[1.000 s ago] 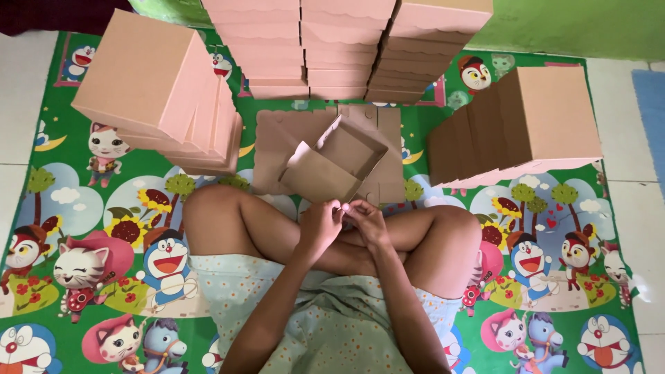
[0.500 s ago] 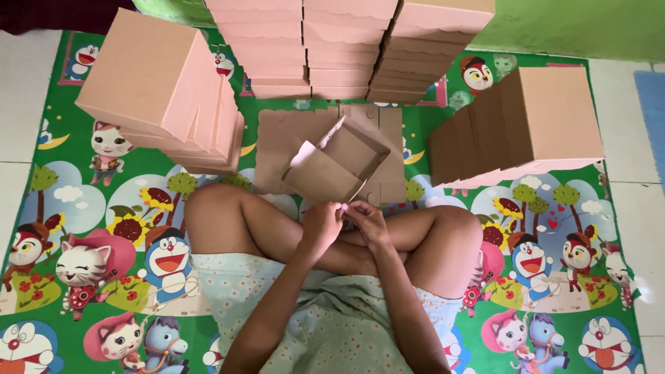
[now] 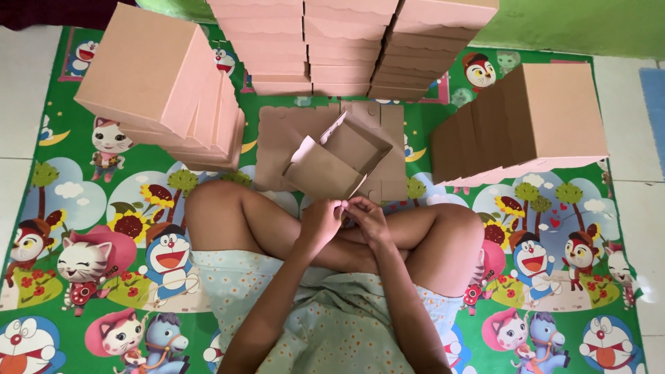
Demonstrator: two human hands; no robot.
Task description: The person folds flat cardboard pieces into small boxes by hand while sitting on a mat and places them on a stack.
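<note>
I sit cross-legged on a cartoon-print mat [image 3: 90,228]. A half-folded brown cardboard box [image 3: 339,163] rests tilted in front of my shins, its flaps up. My left hand [image 3: 320,223] and my right hand [image 3: 367,216] meet at its near edge, fingertips pinching the lower flap. The box lies on a stack of flat cardboard blanks [image 3: 277,142].
Stacks of finished pink-brown boxes surround me: a leaning stack at the left [image 3: 163,90], a row at the back [image 3: 346,45], and a tilted stack at the right [image 3: 526,125]. A green wall [image 3: 575,24] is behind; white floor tiles border the mat.
The box has tipped slightly and my fingers have shifted along its near flap. Little else has moved.
</note>
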